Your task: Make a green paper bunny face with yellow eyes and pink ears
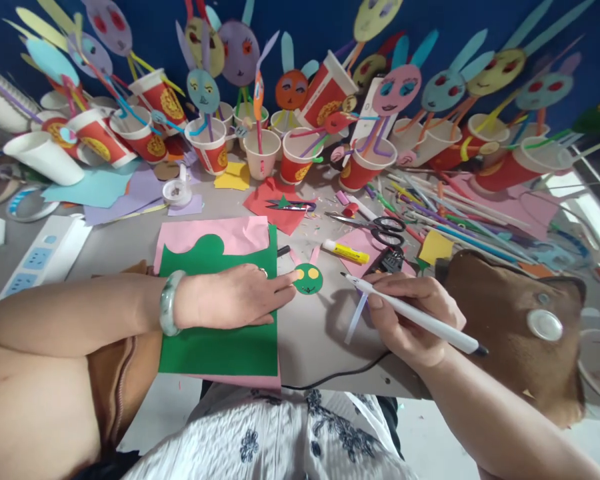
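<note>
My left hand (pixel 227 297) lies flat with its fingers stretched out on a green paper sheet (pixel 217 350). Its fingertips touch the left edge of a small round green paper face (pixel 308 281) with yellow eyes, a drawn mouth and two pink ears. In my right hand (pixel 423 303) is a slim white marker pen (pixel 430 321). The pen's dark tip points left, held above the table and apart from the face. A pink paper sheet (pixel 205 235) shows from beneath the green one.
Red paper cups (pixel 300 157) with paper rabbit faces line the back. Black-handled scissors (pixel 387 230), a yellow glue-like tube (pixel 345 251) and many coloured pipe cleaners (pixel 430 207) lie ahead. A brown bag (pixel 510 333) is at right, a power strip (pixel 40 257) at left.
</note>
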### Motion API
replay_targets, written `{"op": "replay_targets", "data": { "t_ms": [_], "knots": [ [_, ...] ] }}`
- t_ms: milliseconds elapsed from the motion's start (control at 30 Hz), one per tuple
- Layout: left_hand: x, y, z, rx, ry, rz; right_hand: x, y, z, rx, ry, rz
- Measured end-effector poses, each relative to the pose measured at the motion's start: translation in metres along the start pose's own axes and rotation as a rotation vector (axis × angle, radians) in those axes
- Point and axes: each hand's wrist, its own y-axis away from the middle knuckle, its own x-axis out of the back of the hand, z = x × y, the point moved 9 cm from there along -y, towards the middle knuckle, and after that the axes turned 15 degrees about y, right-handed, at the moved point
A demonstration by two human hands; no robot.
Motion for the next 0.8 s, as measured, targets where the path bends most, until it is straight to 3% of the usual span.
{"op": "replay_targets", "data": {
  "t_ms": [233,500,800],
  "knots": [
    [-0.003,-0.003,-0.004,0.032,-0.010,-0.066,0.005,-0.002,-0.002,-0.001,0.040,0.051],
    [0.002,-0.003,-0.003,-0.036,-0.017,0.041,0.006,-0.005,-0.007,-0.021,0.090,0.078],
    [0.007,-0.006,-0.007,-0.014,-0.055,0.157,0.008,-0.005,-0.008,0.011,0.120,0.088]
  ]
}}
